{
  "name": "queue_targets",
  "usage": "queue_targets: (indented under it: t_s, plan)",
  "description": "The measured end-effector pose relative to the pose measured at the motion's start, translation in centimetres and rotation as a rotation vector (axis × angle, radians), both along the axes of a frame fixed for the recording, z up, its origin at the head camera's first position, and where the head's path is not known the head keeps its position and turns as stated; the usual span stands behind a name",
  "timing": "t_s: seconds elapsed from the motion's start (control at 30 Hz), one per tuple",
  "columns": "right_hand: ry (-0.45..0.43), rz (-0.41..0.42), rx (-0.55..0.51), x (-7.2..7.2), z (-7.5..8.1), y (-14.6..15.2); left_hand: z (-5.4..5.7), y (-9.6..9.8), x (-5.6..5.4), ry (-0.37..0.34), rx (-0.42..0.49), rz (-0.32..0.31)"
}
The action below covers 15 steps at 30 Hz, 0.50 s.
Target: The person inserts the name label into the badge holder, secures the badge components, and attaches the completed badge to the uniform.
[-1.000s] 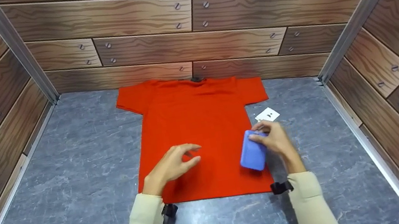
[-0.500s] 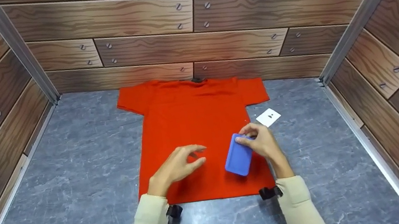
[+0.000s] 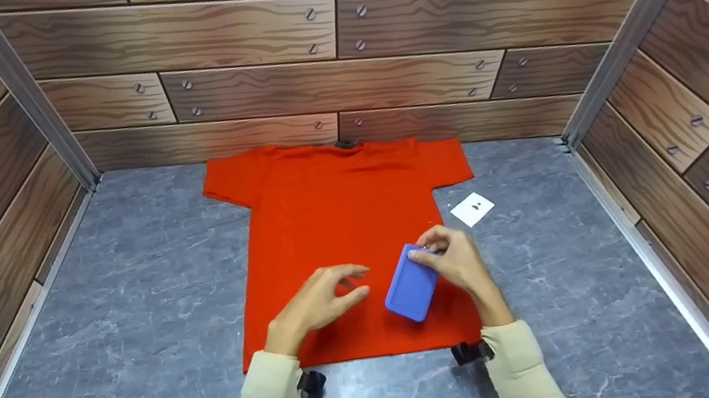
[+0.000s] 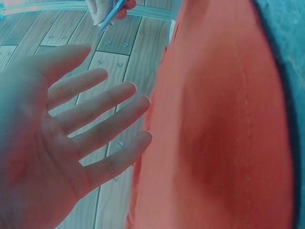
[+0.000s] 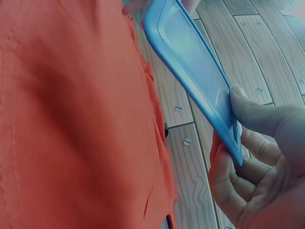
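A blue card holder with a raised rim is held tilted above the lower right part of a red T-shirt. My right hand pinches its upper corner between thumb and fingers; in the right wrist view the holder shows a shiny, see-through-looking panel inside its frame. My left hand hovers over the shirt's lower left, apart from the holder, holding nothing. Its fingers are spread and extended in the left wrist view, where the hand is beside the red cloth.
Beside the shirt's right edge lies a small white card with dark marks. The shirt is spread flat on a grey marbled tabletop, its collar near the back wood-patterned wall. Similar walls stand at left and right.
My right hand has carried the blue card holder leftward over the shirt, closer to my left hand, uncovering more of the white card. My left hand has shifted slightly right and nearer the body.
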State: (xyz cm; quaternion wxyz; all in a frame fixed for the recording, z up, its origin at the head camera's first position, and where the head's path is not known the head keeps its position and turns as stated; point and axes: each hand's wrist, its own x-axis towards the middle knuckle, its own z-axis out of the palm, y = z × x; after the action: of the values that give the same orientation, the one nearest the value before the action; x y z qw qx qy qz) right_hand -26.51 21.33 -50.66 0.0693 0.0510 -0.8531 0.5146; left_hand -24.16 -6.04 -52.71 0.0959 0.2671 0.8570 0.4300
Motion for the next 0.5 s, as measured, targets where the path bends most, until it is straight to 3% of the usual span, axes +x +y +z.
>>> queue_targets:
  t_s: [0.5]
  plan:
    - [0.002, -0.039, 0.035, 0.78, 0.41, -0.44, 0.04, 0.65, 0.29, -0.028, 0.009, -0.012]
